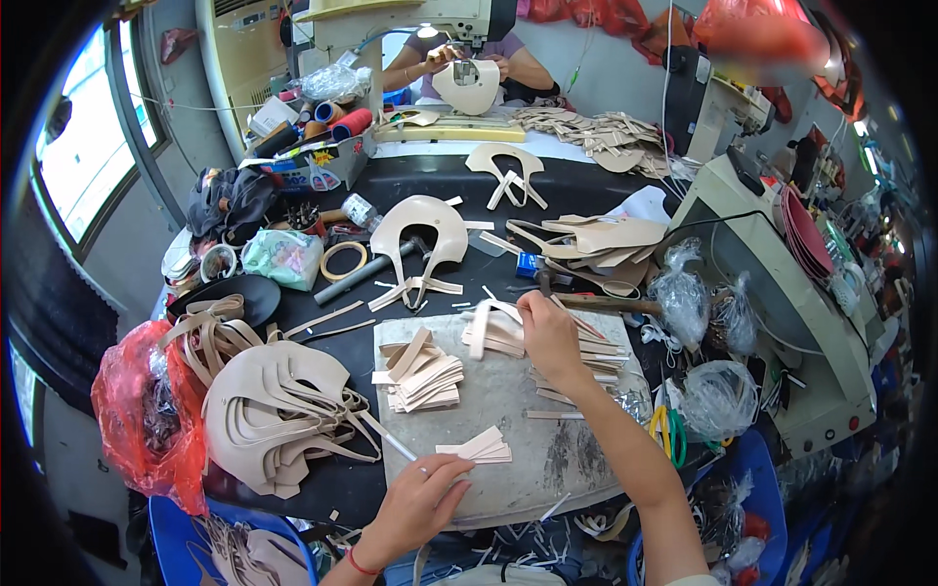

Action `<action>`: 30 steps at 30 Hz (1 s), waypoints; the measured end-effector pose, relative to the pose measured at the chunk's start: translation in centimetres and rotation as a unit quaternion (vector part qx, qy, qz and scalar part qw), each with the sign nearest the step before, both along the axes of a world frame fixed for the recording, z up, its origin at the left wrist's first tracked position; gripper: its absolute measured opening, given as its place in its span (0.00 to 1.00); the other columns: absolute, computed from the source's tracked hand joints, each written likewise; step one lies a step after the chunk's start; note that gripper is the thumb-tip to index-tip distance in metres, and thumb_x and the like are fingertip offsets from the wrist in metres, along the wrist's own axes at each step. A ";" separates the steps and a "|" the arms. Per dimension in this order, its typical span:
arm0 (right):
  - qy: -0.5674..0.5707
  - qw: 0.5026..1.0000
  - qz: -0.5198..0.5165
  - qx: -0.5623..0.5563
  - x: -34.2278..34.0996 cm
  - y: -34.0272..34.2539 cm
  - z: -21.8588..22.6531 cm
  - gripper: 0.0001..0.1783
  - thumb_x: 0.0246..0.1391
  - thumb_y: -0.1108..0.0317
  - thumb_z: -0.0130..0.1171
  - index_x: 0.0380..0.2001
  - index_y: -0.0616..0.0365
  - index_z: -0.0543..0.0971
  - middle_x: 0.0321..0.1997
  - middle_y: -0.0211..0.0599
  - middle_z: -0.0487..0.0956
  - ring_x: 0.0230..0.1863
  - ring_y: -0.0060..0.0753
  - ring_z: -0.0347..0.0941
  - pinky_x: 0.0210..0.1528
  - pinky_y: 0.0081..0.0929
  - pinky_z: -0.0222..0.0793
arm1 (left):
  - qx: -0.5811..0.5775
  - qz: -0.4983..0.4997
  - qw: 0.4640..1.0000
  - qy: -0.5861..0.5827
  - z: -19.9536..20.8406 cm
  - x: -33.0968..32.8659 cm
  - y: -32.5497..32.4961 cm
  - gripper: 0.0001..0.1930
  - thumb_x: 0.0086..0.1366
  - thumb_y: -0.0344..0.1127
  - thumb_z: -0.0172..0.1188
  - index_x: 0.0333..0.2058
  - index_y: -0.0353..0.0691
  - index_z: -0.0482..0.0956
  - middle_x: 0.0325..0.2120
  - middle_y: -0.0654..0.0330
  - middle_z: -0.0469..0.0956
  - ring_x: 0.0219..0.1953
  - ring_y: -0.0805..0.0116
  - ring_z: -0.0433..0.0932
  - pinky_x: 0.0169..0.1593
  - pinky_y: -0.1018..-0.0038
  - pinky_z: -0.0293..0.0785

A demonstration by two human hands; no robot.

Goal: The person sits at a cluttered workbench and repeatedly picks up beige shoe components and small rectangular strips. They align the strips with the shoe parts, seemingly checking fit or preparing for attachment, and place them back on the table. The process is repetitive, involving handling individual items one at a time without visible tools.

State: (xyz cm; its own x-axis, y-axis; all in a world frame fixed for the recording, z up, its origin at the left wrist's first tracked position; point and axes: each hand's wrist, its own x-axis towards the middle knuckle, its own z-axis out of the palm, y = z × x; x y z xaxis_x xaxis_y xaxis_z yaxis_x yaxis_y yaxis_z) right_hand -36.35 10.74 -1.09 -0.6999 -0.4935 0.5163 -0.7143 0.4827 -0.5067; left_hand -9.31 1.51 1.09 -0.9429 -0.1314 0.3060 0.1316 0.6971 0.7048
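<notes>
My right hand [550, 337] is closed, its fingers pinching a bent beige leather strip [479, 330] above the grey work board [508, 396]. My left hand [415, 503] rests at the board's near edge, fingers and thumb apart. Its fingertips are beside a small fan of beige strips [481, 446]. A slim silvery stick [396, 441] lies just beyond the left hand. Left of the middle is a larger pile of short strips [425, 379]. More strips [586, 363] lie partly behind my right forearm.
Stacked curved leather pieces [278, 410] lie left, beside a red plastic bag [142, 391]. A hammer [596, 301] and green-yellow scissors [672, 430] are right, near a large beige machine [772, 293]. Blue bins [762, 479] stand below. Across the table, another person's hands [445, 59] work at a sewing machine.
</notes>
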 end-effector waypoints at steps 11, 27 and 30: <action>0.137 0.988 0.047 -0.050 3.6 1.6 2.5 0.04 0.50 0.74 0.54 0.32 0.59 0.75 0.32 0.41 0.75 0.35 0.46 0.72 0.36 0.38 0.68 | -0.092 0.014 0.990 0.105 2.7 -10.1 -1.3 0.21 0.56 0.29 0.62 0.50 0.36 0.70 0.48 0.49 0.70 0.50 0.50 0.71 0.52 0.65 0.69; 0.030 0.998 0.048 0.037 5.9 10.9 0.0 0.08 0.50 0.74 0.59 0.35 0.60 0.78 0.35 0.41 0.76 0.38 0.44 0.73 0.41 0.34 0.70 | -0.154 -0.003 0.987 -0.056 -3.2 -1.7 3.6 0.31 0.55 0.37 0.64 0.55 0.30 0.66 0.58 0.44 0.62 0.61 0.42 0.59 0.62 0.56 0.57; 0.043 0.998 0.000 0.054 4.3 12.3 0.6 0.05 0.48 0.75 0.60 0.31 0.61 0.79 0.33 0.41 0.76 0.38 0.44 0.72 0.40 0.33 0.69 | -0.166 0.006 0.985 -0.051 -3.4 -1.5 3.6 0.31 0.55 0.38 0.64 0.55 0.31 0.66 0.58 0.44 0.62 0.61 0.43 0.60 0.63 0.56 0.56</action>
